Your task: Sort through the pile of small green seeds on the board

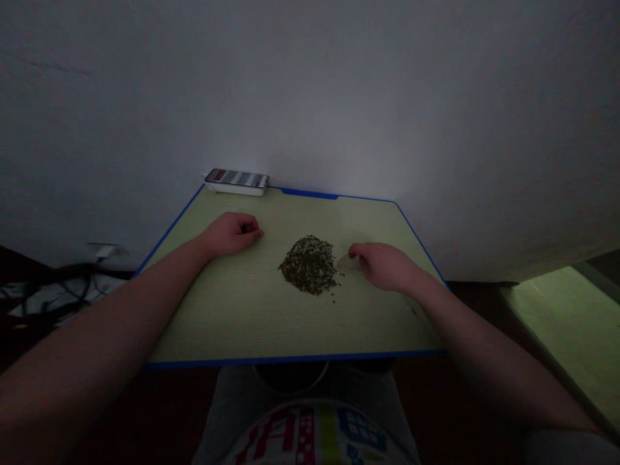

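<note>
A heap of small dark green grains lies in the middle of a light green table with a blue rim. My left hand rests on the table to the left of the heap, fingers curled into a loose fist. My right hand lies just right of the heap, fingers pinched together near a small pale thing at the heap's edge; I cannot make out what it is. A few stray grains lie below the heap.
A phone lies on a white block at the table's far left corner, against the white wall. Cables and a plug sit on the floor to the left. Another green surface shows at the right. My lap is below the table.
</note>
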`<state>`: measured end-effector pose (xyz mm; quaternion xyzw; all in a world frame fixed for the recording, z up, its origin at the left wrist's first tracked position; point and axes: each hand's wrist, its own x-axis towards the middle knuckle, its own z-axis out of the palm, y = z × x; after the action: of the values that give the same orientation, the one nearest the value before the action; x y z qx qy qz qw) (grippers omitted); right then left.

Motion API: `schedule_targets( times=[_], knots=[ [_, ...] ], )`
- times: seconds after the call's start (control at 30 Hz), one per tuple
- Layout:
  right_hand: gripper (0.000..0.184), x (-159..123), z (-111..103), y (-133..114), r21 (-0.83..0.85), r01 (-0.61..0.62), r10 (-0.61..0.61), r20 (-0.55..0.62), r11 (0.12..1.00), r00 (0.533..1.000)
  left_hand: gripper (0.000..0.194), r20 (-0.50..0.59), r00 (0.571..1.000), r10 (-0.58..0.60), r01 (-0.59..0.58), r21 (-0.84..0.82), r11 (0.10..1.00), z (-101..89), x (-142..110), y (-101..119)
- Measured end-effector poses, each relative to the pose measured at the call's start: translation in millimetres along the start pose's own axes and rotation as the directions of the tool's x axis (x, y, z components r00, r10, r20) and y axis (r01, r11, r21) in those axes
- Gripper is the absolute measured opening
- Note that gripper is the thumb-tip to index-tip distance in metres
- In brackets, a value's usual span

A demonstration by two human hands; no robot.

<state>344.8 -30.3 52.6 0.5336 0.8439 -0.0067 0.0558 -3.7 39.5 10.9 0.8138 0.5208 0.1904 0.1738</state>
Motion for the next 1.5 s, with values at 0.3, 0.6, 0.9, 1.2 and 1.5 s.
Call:
schedule_targets(
  times=[0.3,0.6,0.9,1.2,1.5],
  knots=[
    [0.035,-4.7,-4.0,-2.7,-0.003,0.021,-0.021,0.033,1.0,0.999,0.034,-0.01,1.0,0.009,-0.009,-0.013,1.0,1.1,-0.1,-1.3],
    [0.033,-14.1,-4.6,-8.4,0.02,0.03,-0.031,0.052,0.999,0.998,0.035,-0.013,1.0,0.012,-0.012,-0.004,1.0,1.1,-0.2,-2.3],
    [0.035,-16.5,-8.1,-17.3,0.038,0.049,-0.051,0.076,0.998,0.996,0.034,-0.017,1.0,0.021,-0.021,0.001,1.0,1.4,0.5,-3.1],
    [0.032,-20.5,-10.2,-13.2,0.026,0.016,-0.017,0.051,1.0,0.999,0.035,-0.018,1.0,0.013,-0.013,-0.011,1.0,2.1,0.2,-1.3],
    [0.034,-17.2,-8.3,-16.4,0.02,0.043,-0.044,0.062,0.999,0.997,0.034,-0.013,1.0,0.025,-0.025,-0.007,1.0,1.5,0.2,-3.6]
  ],
)
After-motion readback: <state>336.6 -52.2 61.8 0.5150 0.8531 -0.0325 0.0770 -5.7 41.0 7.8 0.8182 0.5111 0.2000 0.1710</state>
